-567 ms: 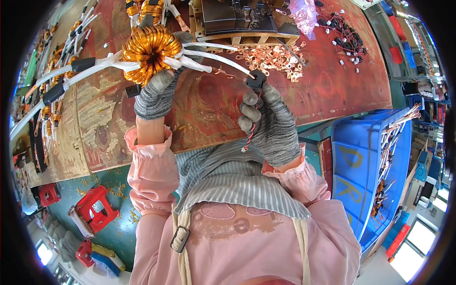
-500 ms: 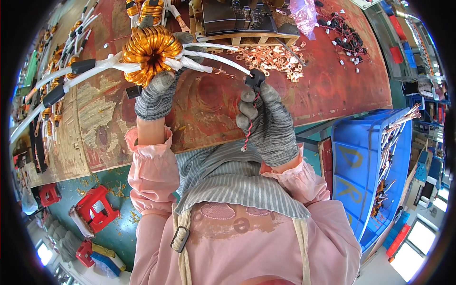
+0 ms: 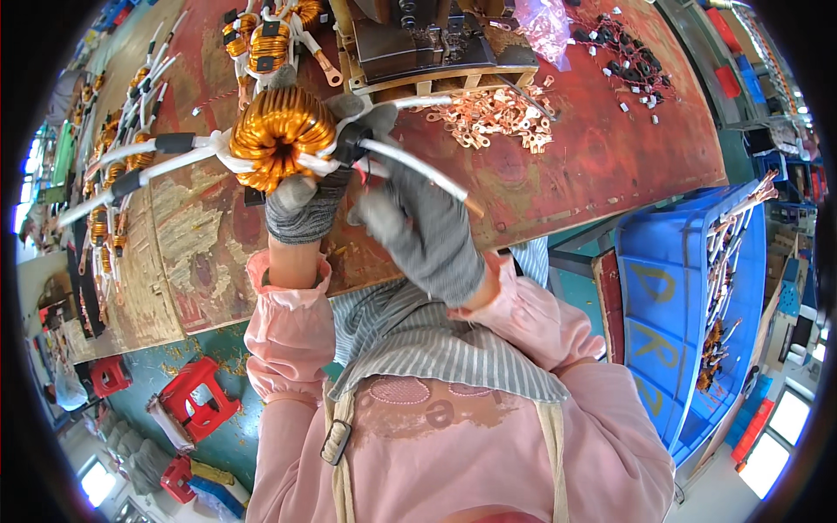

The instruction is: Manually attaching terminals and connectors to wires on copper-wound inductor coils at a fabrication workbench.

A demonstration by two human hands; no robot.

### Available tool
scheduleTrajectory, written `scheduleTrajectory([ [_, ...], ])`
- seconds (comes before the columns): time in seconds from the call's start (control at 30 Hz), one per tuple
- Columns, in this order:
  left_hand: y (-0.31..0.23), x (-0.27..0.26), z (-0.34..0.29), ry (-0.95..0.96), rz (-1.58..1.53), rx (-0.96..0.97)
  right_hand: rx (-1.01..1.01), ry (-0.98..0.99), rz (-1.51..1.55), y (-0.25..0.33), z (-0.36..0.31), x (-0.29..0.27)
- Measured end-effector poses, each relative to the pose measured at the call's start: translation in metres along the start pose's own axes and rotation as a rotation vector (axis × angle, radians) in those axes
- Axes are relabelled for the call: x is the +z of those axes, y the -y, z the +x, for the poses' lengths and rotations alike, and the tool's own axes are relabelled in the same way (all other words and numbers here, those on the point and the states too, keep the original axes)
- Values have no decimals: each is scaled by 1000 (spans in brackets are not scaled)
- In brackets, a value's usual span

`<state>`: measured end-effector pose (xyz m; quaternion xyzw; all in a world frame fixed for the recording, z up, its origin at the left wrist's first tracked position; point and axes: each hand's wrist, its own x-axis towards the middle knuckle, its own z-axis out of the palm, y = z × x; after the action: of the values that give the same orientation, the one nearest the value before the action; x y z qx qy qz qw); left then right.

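A fat ring of shiny orange-copper wire [image 3: 292, 112] is above the table, held by the left hand [image 3: 305, 211] in a grey knit glove, thumb in front and other fingers behind. A small black block [image 3: 351, 144] is right beside the ring, and a white wire with a bare copper end [image 3: 427, 174] seems to come out of it. The right hand [image 3: 427, 231], gloved the same, is just below with bent fingers. Its fingertips are blurry, so I cannot tell if they pinch anything

Past the hands, a dark metal machine on a wooden base [image 3: 427, 65] stands in the way, cut off at the top. Near it are a pile of copper lugs [image 3: 501, 122], a clear pinkish plastic bag [image 3: 542, 33] and black bits with red wires [image 3: 621, 63]. A big blue plastic bin [image 3: 654, 279] stands right of the worn red table [image 3: 602, 166]. The ring hides part of the left hand, and things by the round edge look bent and hard to make out
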<state>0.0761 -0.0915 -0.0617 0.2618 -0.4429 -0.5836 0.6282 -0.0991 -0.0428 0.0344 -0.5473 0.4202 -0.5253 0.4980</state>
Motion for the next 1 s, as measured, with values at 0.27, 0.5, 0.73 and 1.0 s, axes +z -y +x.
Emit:
scheduleTrajectory([
  [0.27, -45, 60, 30, 254, -622, 38, -517, -315, -699, 6, 3, -83],
  [0.5, -30, 22, 22, 4, -611, 27, -974, 44, -1073, -11, 67, -85],
  [0.73, -37, 39, 54, 154, -536, 24, -562, -82, -423, -7, 73, -83],
  [1.0, -48, 21, 77, 282, -497, 171, -74, -132, 166, -14, 79, -122],
])
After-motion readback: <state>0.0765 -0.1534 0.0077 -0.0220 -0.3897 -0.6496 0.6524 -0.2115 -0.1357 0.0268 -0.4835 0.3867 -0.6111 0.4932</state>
